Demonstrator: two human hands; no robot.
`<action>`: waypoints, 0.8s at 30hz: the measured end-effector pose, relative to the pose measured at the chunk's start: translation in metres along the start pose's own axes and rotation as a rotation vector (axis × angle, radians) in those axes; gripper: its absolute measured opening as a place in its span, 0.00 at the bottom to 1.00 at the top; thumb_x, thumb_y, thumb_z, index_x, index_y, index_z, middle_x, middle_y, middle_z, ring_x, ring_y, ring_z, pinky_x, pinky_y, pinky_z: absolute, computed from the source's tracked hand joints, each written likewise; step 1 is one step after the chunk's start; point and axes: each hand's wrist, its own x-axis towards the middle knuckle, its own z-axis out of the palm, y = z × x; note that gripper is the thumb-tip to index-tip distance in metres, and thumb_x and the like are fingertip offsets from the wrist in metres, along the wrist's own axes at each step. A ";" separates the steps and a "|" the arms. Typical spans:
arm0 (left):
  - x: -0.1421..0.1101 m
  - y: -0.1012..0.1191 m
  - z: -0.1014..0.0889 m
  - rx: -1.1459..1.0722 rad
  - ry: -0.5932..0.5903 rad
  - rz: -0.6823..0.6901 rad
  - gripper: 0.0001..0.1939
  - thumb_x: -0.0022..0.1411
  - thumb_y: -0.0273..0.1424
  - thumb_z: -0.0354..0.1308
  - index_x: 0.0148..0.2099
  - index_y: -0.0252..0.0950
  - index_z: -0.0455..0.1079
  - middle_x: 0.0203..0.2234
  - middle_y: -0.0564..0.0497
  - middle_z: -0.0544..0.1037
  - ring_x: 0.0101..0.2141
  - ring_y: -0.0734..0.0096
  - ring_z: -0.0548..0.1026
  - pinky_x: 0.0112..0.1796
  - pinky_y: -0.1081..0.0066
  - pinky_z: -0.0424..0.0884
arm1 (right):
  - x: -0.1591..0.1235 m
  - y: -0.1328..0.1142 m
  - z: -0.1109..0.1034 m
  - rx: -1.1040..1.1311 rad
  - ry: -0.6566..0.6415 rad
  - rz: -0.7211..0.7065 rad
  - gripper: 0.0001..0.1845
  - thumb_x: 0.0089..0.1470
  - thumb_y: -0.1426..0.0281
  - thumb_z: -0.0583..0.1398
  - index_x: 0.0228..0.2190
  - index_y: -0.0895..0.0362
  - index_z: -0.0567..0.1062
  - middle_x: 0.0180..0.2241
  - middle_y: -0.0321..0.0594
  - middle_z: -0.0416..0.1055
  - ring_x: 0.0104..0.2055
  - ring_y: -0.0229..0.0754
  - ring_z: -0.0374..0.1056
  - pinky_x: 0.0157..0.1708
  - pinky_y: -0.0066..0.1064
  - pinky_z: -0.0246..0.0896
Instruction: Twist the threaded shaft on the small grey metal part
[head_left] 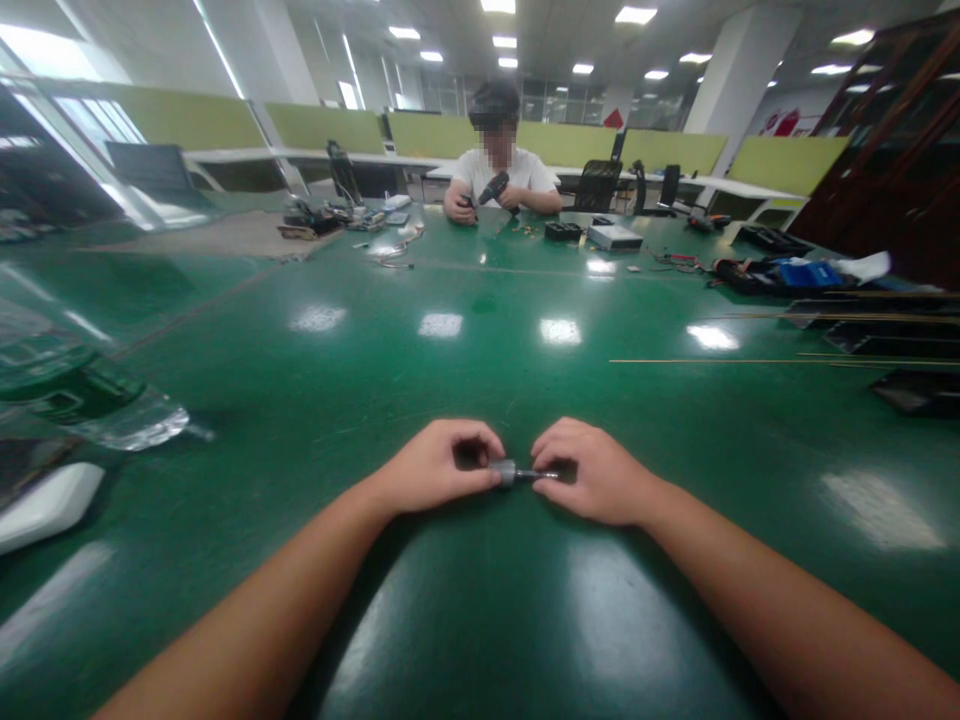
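Observation:
A small tool bit (507, 473), a short grey cylinder with a thin metal shaft, lies level between my two hands, just above or on the green table (480, 380); I cannot tell if it touches the surface. My left hand (439, 465) pinches the cylinder end between thumb and fingers. The thumb and fingers of my right hand (596, 472) close around the thin shaft on the other side. The shaft's tip shows near the right fingers. Whether the two parts are separate pieces is too small to make out.
A plastic water bottle (97, 390) lies at the left, with a white object (52, 505) nearer me. Thin rods (712, 361) and dark metal channels (892, 330) are at the right. Across the table a person (502, 165) holds a power drill (493, 187) near electronic parts (615, 235).

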 end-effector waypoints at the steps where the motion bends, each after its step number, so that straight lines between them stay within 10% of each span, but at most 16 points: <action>1: 0.000 0.000 0.000 0.003 -0.001 0.000 0.11 0.57 0.35 0.66 0.40 0.33 0.75 0.33 0.49 0.80 0.35 0.66 0.77 0.38 0.69 0.72 | 0.000 0.000 0.000 0.002 0.000 -0.002 0.05 0.48 0.74 0.68 0.30 0.55 0.78 0.37 0.40 0.78 0.41 0.44 0.70 0.45 0.38 0.65; 24: 0.000 -0.001 0.000 -0.004 -0.006 0.024 0.11 0.58 0.35 0.65 0.40 0.33 0.73 0.33 0.49 0.78 0.34 0.67 0.76 0.38 0.69 0.72 | 0.000 -0.001 -0.001 -0.003 0.012 -0.012 0.06 0.47 0.75 0.67 0.28 0.55 0.77 0.37 0.40 0.77 0.41 0.45 0.71 0.45 0.38 0.65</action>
